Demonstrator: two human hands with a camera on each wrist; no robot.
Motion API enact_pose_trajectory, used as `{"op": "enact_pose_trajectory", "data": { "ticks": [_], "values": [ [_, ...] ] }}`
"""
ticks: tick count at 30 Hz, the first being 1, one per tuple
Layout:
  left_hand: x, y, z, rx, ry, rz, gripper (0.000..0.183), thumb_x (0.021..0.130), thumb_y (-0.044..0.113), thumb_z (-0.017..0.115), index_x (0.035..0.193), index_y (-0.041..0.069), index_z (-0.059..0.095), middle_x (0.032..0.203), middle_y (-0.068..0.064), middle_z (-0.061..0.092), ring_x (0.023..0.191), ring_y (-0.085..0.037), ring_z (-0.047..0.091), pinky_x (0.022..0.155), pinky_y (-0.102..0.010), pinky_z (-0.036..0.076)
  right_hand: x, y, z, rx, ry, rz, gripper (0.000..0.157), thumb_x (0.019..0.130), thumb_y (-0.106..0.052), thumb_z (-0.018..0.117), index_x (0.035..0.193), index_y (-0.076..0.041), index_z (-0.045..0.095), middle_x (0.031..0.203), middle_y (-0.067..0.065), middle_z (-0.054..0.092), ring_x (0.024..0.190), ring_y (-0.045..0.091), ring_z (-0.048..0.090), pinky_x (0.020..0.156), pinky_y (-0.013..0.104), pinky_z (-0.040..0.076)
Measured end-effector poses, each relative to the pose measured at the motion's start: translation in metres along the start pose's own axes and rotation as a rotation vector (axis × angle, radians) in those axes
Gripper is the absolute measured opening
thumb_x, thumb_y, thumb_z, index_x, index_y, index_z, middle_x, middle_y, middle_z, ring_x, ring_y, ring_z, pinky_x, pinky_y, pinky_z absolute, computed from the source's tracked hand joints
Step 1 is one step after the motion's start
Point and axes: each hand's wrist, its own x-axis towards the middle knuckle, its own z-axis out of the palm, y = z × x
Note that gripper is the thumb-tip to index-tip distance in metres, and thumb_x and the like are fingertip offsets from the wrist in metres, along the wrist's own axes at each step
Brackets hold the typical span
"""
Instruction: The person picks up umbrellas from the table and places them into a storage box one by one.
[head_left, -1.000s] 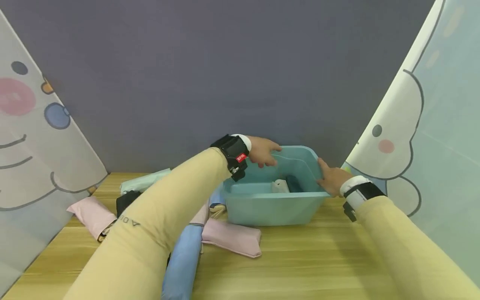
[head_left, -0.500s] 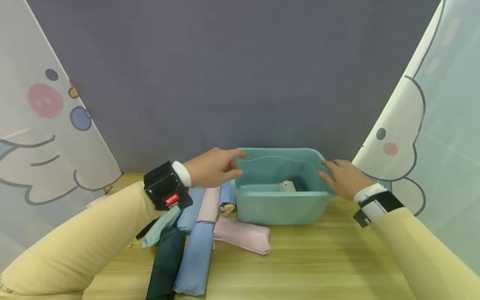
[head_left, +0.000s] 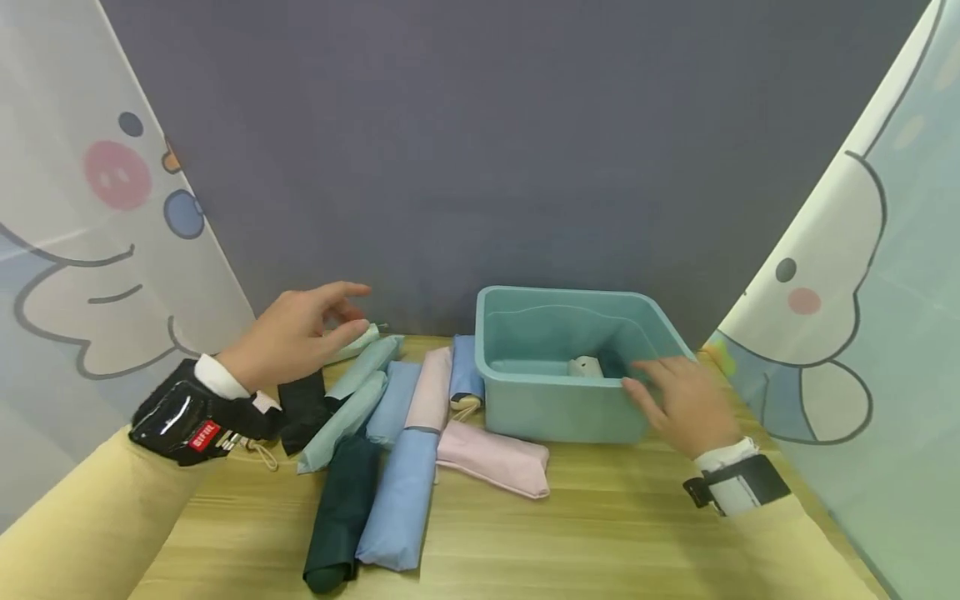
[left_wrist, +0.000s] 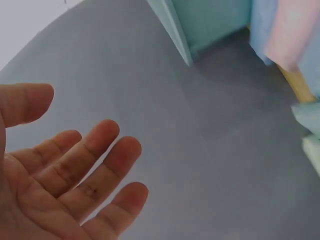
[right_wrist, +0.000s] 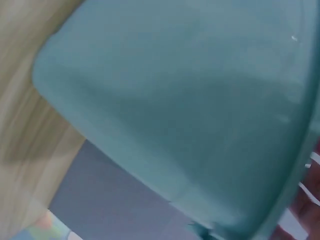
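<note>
Nearest, a dark green bundle (head_left: 341, 508) and a blue bundle (head_left: 401, 500) lie side by side on the table (head_left: 540, 550), with a pink bundle (head_left: 495, 458) just beyond, in front of the tub (head_left: 562, 408). The right hand (head_left: 686, 404), loosely spread, is at the tub's near right corner, contact unclear, while the left hand (head_left: 288, 337), thumb well parted from its fingers and holding nothing, hovers by the pale green bundles (head_left: 348, 417). The step looks like reaching rather than gripping; taking a bundle would call for lowering that hand and closing it.
</note>
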Motion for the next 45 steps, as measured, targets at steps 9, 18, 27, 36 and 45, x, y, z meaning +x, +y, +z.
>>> {"op": "enact_pose_trajectory", "data": {
  "ticks": [9,18,27,36,45],
  "values": [
    [-0.043,-0.045,0.015,-0.13,0.112,-0.229,0.045,0.099,0.028,0.054,0.137,0.005,0.05,0.109,-0.017,0.067,0.094,-0.036,0.064,0.077,-0.053,0.048,-0.02,0.009,0.016,-0.007,0.107,0.022,0.033,0.095,-0.033,0.055,0.086,-0.003,0.064,0.078,0.013,0.065,0.07,0.034,0.061,0.065,0.05,0.043],
    [-0.064,-0.043,0.046,-0.109,0.246,-0.311,0.035,0.096,0.024,0.06,0.122,0.001,0.061,0.09,-0.014,0.07,0.076,-0.027,0.065,0.064,-0.036,0.047,-0.025,0.016,0.022,0.012,0.179,0.039,0.048,0.098,-0.044,0.045,0.084,-0.002,0.063,0.072,0.013,0.062,0.064,0.035,0.057,0.063,0.052,0.039],
    [-0.093,-0.036,0.084,-0.005,-0.132,-0.392,0.039,0.093,0.033,0.062,0.109,-0.003,0.065,0.068,0.001,0.065,0.053,-0.01,0.053,0.05,-0.031,0.042,-0.024,0.015,0.02,0.039,0.162,0.06,0.045,0.098,-0.041,0.046,0.085,-0.001,0.063,0.072,0.015,0.061,0.066,0.036,0.056,0.066,0.053,0.039],
    [-0.092,-0.019,0.102,0.086,-0.207,-0.411,0.039,0.092,0.037,0.062,0.065,0.009,0.061,0.051,0.002,0.047,0.044,-0.014,0.045,0.042,-0.031,0.036,-0.019,0.017,0.014,0.033,0.145,0.084,0.04,0.097,-0.037,0.05,0.087,0.0,0.061,0.074,0.016,0.061,0.07,0.037,0.056,0.073,0.054,0.038],
    [-0.103,-0.005,0.121,0.246,-0.306,-0.423,0.053,0.088,0.05,0.062,0.053,0.013,0.048,0.048,-0.001,0.044,0.04,-0.017,0.044,0.038,-0.032,0.034,-0.021,0.011,0.014,0.036,0.126,0.096,0.039,0.097,-0.037,0.051,0.089,0.0,0.062,0.075,0.015,0.06,0.071,0.036,0.056,0.076,0.054,0.038]
  ]
}}
